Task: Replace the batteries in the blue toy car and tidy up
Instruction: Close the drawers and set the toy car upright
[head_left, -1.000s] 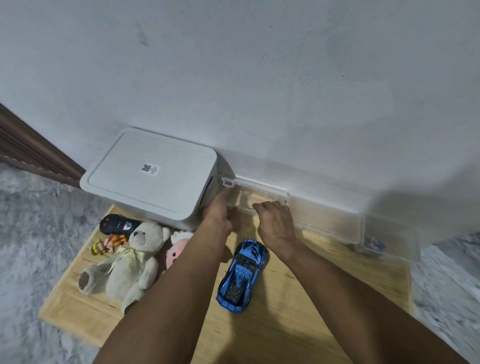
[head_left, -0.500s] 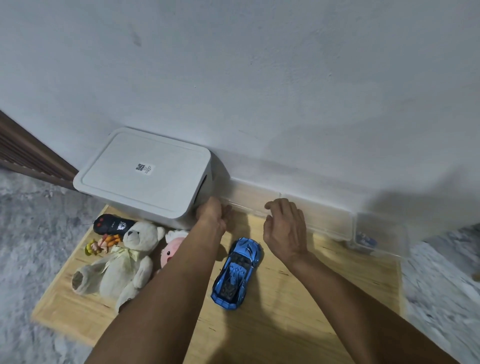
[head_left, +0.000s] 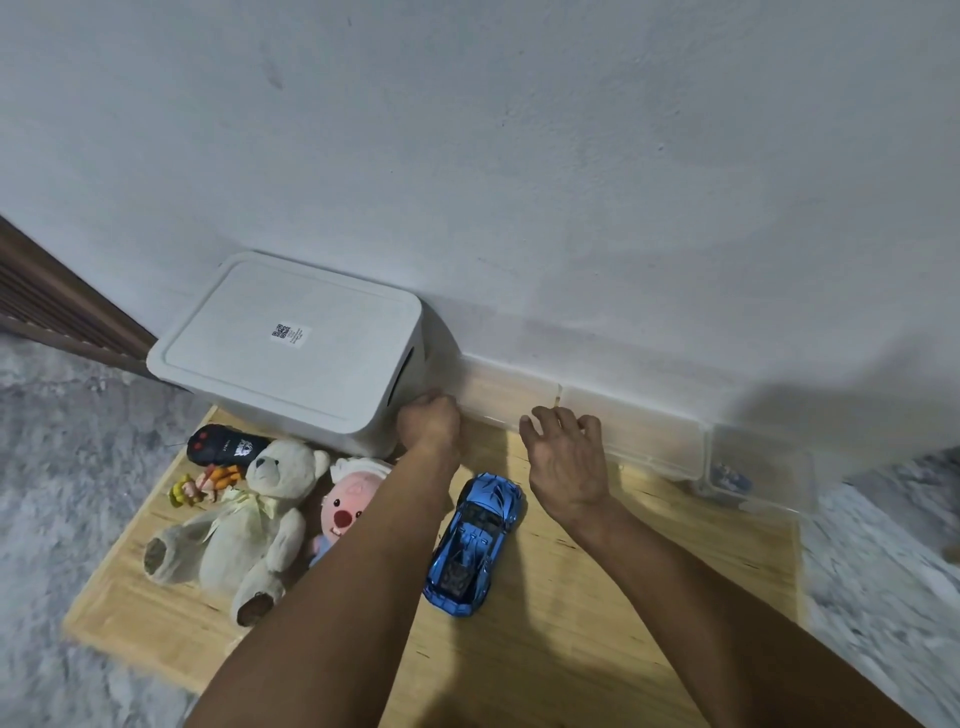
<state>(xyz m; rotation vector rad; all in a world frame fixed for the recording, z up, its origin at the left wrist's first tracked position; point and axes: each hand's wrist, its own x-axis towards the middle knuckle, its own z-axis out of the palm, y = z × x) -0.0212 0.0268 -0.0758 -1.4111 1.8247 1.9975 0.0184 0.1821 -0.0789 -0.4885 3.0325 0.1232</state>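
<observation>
The blue toy car (head_left: 475, 545) stands on its wheels on the wooden board (head_left: 571, 649), between my two forearms. Behind it, a row of clear plastic boxes lies along the wall. The nearest clear box (head_left: 506, 397) has its lid down. My left hand (head_left: 428, 423) has curled fingers on that box's left end, beside the grey bin. My right hand (head_left: 566, 462) hovers at the box's front edge with fingers spread and holds nothing. What the box contains cannot be made out.
A lidded grey storage bin (head_left: 291, 343) stands at the back left. A teddy bear (head_left: 244, 519), pink plush (head_left: 345, 504), black remote control (head_left: 223, 447) and small doll (head_left: 200, 486) lie left of my arms. More clear boxes (head_left: 758, 467) extend right. Grey carpet (head_left: 62, 467) surrounds the board.
The clear box's lid, raised a second ago, is now down. My right hand has come off the lid and spread its fingers. My left hand stays at the box's left end.
</observation>
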